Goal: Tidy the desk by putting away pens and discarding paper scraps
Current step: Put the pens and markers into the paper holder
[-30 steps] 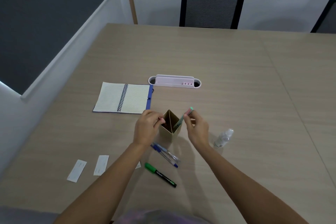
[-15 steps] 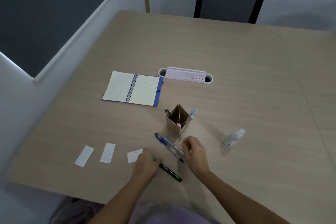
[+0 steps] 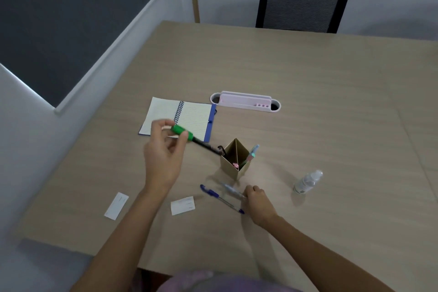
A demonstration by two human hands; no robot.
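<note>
If the left hand [image 3: 163, 159], pinching the green-capped black marker [image 3: 194, 138], drives its tip against the tan cardboard pen holder [image 3: 233, 161] rim, the holder may tip. Marker axis runs 10-to-4 o'clock, tip toward holder. Right hand [image 3: 258, 201] closed on the clear pen [image 3: 231, 189] beside the blue pen [image 3: 218, 198]; white scraps [image 3: 183, 205] at 7.

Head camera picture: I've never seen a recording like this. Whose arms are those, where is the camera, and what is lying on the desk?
No machine here: a person wears the camera on their head, looking down at their own hands. The left hand holds a green marker, tip toward the brown pen holder. The right hand touches two blue pens lying on the desk; its grip is not clearly visible. Also there: an open notebook, a pink organiser, a small bottle and paper scraps.
</note>
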